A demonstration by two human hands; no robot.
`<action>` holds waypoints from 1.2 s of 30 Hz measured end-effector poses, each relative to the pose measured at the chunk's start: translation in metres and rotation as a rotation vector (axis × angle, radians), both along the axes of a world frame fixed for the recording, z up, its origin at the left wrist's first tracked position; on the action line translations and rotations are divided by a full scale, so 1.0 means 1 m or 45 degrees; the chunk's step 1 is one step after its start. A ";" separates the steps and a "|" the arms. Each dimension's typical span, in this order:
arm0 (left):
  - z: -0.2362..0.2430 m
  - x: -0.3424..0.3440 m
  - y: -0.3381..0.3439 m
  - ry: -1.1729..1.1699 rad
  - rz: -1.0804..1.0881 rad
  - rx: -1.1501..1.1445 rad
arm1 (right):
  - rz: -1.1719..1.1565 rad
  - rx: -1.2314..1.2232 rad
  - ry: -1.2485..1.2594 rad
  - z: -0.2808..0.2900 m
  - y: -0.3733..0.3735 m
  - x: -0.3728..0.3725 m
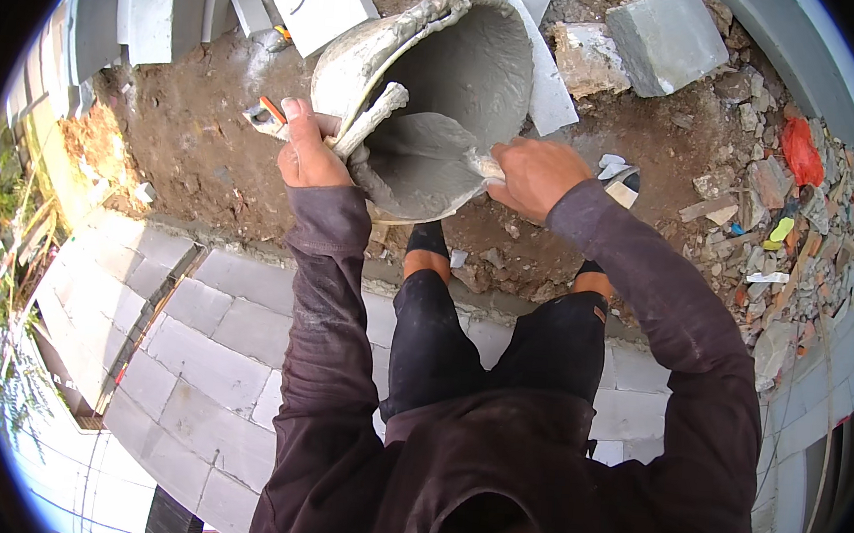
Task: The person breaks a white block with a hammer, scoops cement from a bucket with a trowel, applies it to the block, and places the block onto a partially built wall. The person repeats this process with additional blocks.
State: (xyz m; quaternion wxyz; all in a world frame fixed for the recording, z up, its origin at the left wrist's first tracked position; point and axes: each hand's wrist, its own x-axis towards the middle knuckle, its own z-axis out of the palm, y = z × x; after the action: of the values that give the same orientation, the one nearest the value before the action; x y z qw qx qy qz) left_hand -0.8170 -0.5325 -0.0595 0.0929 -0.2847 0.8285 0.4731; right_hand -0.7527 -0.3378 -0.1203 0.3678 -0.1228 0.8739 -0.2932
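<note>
A bucket caked with grey mortar is tilted toward me, so its open mouth shows wet mortar smeared on the inside wall. My left hand is closed on the bucket at its near left side, by a mortar-crusted bar that looks like its handle. In my right hand is the handle of a trowel. Its broad, mortar-coated blade lies inside the bucket's mouth, over the lower wall. A small grey and orange thing shows just beyond my left thumb; what it is I cannot make out.
Pale grey blocks and a white block lie beyond the bucket on brown soil. Rubble with a red plastic scrap spreads at right. Curved grey blocks stand far left. Behind my legs runs a grey block wall.
</note>
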 end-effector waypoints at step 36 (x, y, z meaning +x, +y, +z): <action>-0.073 0.072 -0.094 -0.094 0.739 -0.017 | -1.058 -0.130 -0.188 -0.073 0.103 0.043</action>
State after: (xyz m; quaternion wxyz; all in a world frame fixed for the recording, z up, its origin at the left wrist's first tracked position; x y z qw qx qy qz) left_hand -0.7450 -0.6265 -0.1324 -0.0182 -0.5273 0.7117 0.4637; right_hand -0.7101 -0.2352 -0.1937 0.2734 0.2431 0.8047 -0.4675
